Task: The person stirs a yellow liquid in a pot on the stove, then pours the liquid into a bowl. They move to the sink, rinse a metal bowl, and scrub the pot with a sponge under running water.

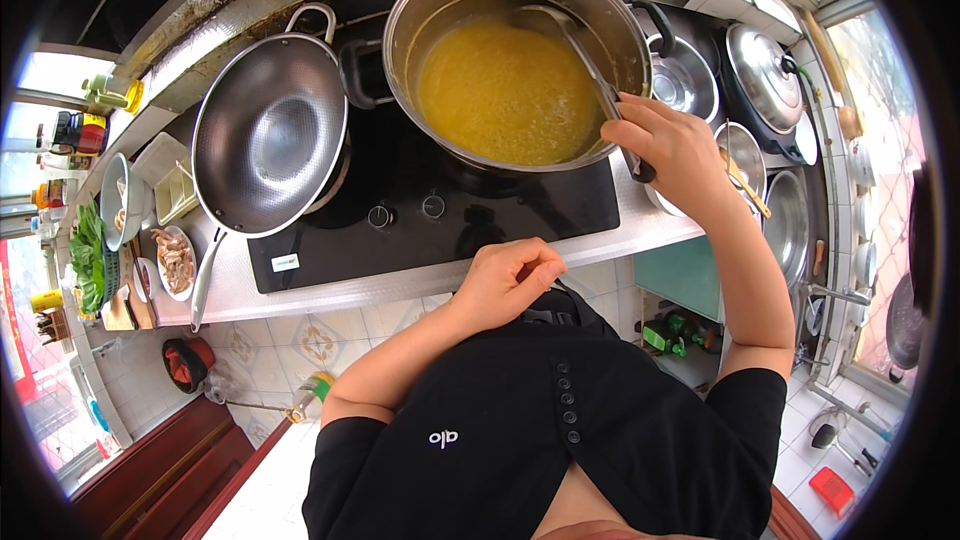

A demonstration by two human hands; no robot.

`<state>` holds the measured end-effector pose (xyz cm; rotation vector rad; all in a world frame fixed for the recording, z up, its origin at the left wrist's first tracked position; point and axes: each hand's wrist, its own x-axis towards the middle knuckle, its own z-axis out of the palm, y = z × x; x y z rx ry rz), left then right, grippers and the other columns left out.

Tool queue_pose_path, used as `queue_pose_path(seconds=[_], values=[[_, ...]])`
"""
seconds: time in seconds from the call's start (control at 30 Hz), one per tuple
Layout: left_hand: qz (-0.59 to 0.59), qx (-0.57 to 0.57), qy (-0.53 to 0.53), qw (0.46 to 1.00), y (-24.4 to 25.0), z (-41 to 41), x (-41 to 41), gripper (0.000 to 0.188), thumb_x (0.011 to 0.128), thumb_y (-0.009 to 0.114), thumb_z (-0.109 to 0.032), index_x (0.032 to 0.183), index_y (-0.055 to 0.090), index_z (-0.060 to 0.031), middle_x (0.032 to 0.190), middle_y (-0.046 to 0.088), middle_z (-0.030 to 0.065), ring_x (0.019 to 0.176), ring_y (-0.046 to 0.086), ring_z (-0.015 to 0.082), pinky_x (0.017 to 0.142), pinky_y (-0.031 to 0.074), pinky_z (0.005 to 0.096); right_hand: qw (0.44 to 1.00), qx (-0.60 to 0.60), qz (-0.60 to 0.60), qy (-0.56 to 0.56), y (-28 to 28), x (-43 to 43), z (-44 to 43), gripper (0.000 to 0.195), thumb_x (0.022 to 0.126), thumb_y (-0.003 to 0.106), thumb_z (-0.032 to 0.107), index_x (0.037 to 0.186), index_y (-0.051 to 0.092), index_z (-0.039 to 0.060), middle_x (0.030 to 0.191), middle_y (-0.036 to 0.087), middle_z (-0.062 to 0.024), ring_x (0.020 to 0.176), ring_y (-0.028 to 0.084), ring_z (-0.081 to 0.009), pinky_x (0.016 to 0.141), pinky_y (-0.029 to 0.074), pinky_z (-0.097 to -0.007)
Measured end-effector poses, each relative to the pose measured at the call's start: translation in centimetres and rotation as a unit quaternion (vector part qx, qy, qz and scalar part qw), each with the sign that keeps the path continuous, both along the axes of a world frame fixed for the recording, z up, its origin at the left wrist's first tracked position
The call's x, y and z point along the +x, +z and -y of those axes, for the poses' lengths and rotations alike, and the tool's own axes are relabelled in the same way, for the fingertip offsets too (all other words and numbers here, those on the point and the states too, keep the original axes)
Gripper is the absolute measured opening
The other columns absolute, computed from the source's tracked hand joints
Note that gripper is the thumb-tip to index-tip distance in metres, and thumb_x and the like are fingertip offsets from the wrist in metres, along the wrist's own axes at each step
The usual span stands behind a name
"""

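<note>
My right hand (667,154) grips the dark handle of a metal ladle (592,64), whose bowl end dips into a large steel stockpot (517,165) at its far side. Yellow, foamy liquid (502,90) partly fills the pot, which stands on a black glass cooktop (345,240). In front of the cooktop's near edge, close to my waist, my left hand (506,277) is held with its fingers curled and nothing seen in them. Left of the pot rests a wok (274,135) with a textured inner surface, its long handle pointing towards me. Two control knobs (380,216) lie between wok and pot.
At the left are a plate of pale sliced food (174,262), a white bowl (124,202) and leafy greens (88,259). Steel bowls (682,82) and a lidded pan (765,79) crowd the right side. The wok's handle (208,281) juts over the counter edge.
</note>
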<state>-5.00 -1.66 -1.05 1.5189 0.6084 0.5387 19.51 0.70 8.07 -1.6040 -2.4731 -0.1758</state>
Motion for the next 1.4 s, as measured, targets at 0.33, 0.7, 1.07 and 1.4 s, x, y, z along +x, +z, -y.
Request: queue_pose_path(seconds=[0.33,0.7,1.07,1.4], values=[[0.012,-0.01,0.012,1.0,-0.5,-0.5,-0.6,0.014,0.088,0.057,-0.015,0.085,0.061,-0.0011,0.064,0.055,0.0026,0.055,0.048,0.0084,0.053,0.04,0.0233,0.986,-0.079,-0.145,0.006,7.1,-3.2,1.7,0.026,0.067,0.07,0.004,0.087,0.056,0.0108,0.067,0.061,0.0006,0.055,0.058,-0.0178,0.049,0.044,-0.0274],[0.005,0.003,0.016,1.0,-0.4,-1.2,-1.0,0.014,0.087,0.057,-0.015,0.085,0.061,-0.001,0.065,0.056,0.0039,0.056,0.049,0.01,0.053,0.041,0.024,0.987,0.054,-0.148,-0.025,1.5,-3.1,-1.3,0.025,0.065,0.069,0.001,0.086,0.058,0.0096,0.083,0.065,-0.0033,0.073,0.063,-0.0192,0.058,0.048,-0.0289],[0.004,0.008,0.006,1.0,-0.3,-1.0,-0.4,0.014,0.086,0.058,-0.015,0.084,0.06,-0.0011,0.065,0.055,0.0056,0.055,0.051,0.013,0.053,0.042,0.0253,0.976,-0.023,-0.195,0.095,-2.2,-3.3,-2.3,0.033,0.054,0.064,-0.004,0.083,0.06,0.011,0.092,0.064,-0.007,0.098,0.06,-0.0294,0.075,0.051,-0.0354],[0.0,0.003,0.0,1.0,-0.2,-0.6,0.1,0.014,0.088,0.058,-0.014,0.085,0.06,-0.0011,0.064,0.055,0.0036,0.055,0.048,0.01,0.052,0.04,0.0237,0.927,-0.222,-0.257,0.156,7.6,-0.5,0.9,0.017,0.054,0.064,0.003,0.07,0.059,0.0059,0.071,0.06,-0.0101,0.075,0.062,-0.0341,0.073,0.049,-0.0404]])
